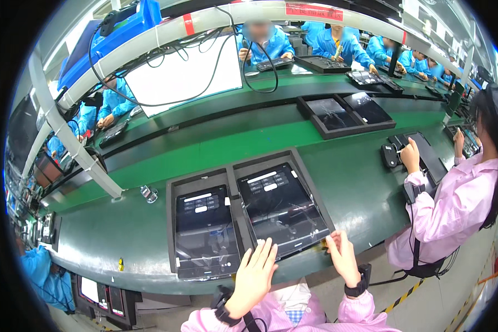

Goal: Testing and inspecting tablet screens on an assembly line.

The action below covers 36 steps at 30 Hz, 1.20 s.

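Note:
Two dark tablets lie side by side in a black two-bay tray in front of me, their screens lit with a white bar and rows of small icons. The right tablet (279,207) has a glossy, reflective surface and its near edge lies over the front of the tray (167,221). My left hand (254,274) is flat with fingers stretched out, its tips at that tablet's near left corner. At the near right corner, my right hand (343,257) has its thumb and bent fingers closed on the edge. The left tablet (206,232) lies beside my left hand, untouched.
A small clear-and-silver object (149,193) sits left of the tray on the green bench (116,238). Another tray (346,133) with two tablets stands farther back. To the right, a person in pink (454,188) handles a device. A metal post (80,141) rises at left.

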{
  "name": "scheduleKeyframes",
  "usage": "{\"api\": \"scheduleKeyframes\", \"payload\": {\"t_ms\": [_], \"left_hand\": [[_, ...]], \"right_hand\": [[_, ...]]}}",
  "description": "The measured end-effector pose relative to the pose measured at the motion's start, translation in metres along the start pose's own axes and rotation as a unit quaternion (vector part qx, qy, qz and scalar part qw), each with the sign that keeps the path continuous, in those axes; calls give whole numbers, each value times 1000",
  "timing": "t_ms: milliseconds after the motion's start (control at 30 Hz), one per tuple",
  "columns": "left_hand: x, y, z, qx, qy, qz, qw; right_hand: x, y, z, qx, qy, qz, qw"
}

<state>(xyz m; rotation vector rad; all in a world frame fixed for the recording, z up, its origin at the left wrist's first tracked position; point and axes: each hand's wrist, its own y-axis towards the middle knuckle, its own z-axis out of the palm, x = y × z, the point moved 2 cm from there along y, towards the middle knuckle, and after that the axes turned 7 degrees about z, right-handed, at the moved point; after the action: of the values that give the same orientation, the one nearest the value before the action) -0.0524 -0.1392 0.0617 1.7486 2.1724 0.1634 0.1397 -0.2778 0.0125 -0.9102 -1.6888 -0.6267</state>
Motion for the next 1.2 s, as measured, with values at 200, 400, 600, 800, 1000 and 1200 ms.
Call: {"api": "scheduleKeyframes", "payload": {"t_ms": [200,400,600,800,1000,1200], "left_hand": [[-2,4,29,-31,34,-35,998],[-9,7,24,-57,27,-45,997],[2,-9,9,11,-62,-30,998],[35,-57,-55,64,-64,-57,994],[69,-93,-46,43,-26,-76,996],[70,-97,-35,-56,-2,-76,995]], "right_hand": [[0,2,9,80,37,56,995],[-21,-7,18,57,218,78,971],[-21,-75,30,101,256,130,953],[25,-102,100,195,199,57,959],[30,-105,153,204,191,15,960],[40,-104,178,199,218,39,955]]}}
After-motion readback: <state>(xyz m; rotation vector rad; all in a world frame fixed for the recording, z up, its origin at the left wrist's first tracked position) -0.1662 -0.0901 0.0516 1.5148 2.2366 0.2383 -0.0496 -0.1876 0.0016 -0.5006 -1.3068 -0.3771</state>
